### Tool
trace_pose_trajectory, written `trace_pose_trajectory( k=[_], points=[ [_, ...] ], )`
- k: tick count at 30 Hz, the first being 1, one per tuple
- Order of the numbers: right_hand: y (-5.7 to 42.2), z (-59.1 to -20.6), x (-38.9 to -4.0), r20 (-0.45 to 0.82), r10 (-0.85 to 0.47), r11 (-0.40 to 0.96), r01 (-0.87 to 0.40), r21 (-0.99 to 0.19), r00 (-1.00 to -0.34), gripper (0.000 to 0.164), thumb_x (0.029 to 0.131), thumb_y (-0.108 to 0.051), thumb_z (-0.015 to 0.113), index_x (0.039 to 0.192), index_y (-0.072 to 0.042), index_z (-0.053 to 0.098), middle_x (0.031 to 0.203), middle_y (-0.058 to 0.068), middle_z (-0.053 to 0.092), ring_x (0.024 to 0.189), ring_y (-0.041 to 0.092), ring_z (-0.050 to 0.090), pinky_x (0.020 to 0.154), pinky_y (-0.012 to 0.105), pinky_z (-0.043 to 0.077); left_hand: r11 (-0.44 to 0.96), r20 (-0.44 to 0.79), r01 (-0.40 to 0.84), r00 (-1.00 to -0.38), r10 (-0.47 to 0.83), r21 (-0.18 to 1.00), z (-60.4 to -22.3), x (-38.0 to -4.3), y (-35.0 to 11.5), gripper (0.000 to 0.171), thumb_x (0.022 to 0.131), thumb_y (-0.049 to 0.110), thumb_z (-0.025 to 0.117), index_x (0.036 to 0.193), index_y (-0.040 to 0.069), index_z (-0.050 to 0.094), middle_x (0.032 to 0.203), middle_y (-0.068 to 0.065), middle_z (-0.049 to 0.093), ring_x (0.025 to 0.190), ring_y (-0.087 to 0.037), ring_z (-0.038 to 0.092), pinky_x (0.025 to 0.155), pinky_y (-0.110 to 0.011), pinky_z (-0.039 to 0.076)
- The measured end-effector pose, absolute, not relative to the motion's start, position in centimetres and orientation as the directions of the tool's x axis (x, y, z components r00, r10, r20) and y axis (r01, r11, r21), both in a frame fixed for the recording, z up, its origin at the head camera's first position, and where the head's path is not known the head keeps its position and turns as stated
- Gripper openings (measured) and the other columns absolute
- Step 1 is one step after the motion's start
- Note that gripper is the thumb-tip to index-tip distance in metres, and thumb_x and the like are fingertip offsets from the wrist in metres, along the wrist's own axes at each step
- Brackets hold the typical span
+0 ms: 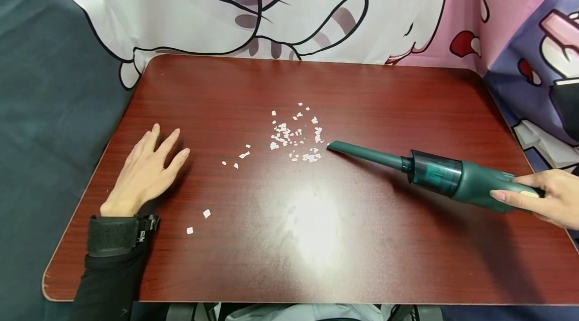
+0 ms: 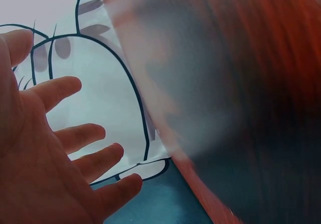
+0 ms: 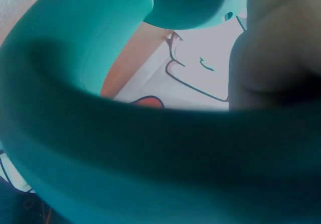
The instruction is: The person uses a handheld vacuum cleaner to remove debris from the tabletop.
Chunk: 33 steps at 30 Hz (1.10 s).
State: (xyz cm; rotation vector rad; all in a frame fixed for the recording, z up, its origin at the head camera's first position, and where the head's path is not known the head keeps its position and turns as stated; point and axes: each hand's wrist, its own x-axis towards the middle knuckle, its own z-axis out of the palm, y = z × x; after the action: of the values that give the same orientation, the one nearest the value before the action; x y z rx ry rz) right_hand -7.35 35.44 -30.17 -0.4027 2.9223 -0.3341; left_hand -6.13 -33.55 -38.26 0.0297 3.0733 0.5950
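Note:
My right hand (image 1: 554,198) grips the handle of a green handheld vacuum cleaner (image 1: 479,185) at the right of the head view. Its long narrow nozzle (image 1: 366,152) points left, the tip right beside a scatter of small white paper scraps (image 1: 282,132) in the middle of the table. In the right wrist view the vacuum's curved green handle (image 3: 150,158) fills much of the picture, with part of the hand at the right. My left hand (image 1: 147,170) lies over the table's left side, fingers extended and holding nothing. Its spread fingers (image 2: 83,138) also show in the left wrist view.
The reddish-brown wooden table (image 1: 217,265) has rounded corners. A few stray scraps (image 1: 206,213) lie nearer the left hand. Behind the table hangs a white cartoon-print cloth (image 1: 181,19), with pink and purple parts at right. Dark green fabric (image 1: 54,110) borders the left side.

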Motion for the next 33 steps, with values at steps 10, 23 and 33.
trace_pose_trajectory(
  k=[10, 23, 33],
  points=[
    [35.0, -29.6, -8.7, -0.259, -0.256, 0.949, -0.191, -0.251, -0.931, 0.033, 0.092, -0.036, 0.063, 0.091, -0.004, 0.068, 0.043, -0.005, 0.037, 0.036, 0.01, 0.034, 0.036, 0.023, 0.028, 0.926, 0.002, 0.011, -1.0, 0.011, 0.377, -38.2, -5.8, -33.7, 0.064, 0.1, 0.05, 0.035, 0.153, 0.015, 0.025, 0.156, -0.025, 0.005, 0.141, -0.045, 0.003, 0.106, -0.067, 0.007],
    [33.9, -28.7, -9.4, -0.25, -0.291, 0.945, -0.236, -0.228, -0.924, 0.032, 0.092, -0.037, 0.063, 0.079, -0.008, 0.066, 0.046, -0.004, 0.039, 0.038, 0.009, 0.034, 0.039, 0.022, 0.028, 0.929, 0.011, 0.013, -1.0, 0.01, 0.37, -38.0, -5.7, -34.0, 0.064, 0.1, 0.05, 0.036, 0.153, 0.015, 0.026, 0.155, -0.026, 0.005, 0.141, -0.045, 0.004, 0.106, -0.067, 0.007],
    [33.0, -28.0, -9.9, -0.299, -0.326, 0.933, -0.254, -0.256, -0.897, 0.03, 0.095, -0.037, 0.059, 0.088, -0.009, 0.067, 0.049, -0.006, 0.038, 0.04, 0.008, 0.034, 0.039, 0.023, 0.028, 0.932, 0.012, 0.024, -1.0, 0.021, 0.363, -37.8, -5.6, -33.8, 0.065, 0.1, 0.05, 0.037, 0.152, 0.014, 0.027, 0.155, -0.026, 0.006, 0.141, -0.045, 0.005, 0.106, -0.066, 0.008]
  ],
)
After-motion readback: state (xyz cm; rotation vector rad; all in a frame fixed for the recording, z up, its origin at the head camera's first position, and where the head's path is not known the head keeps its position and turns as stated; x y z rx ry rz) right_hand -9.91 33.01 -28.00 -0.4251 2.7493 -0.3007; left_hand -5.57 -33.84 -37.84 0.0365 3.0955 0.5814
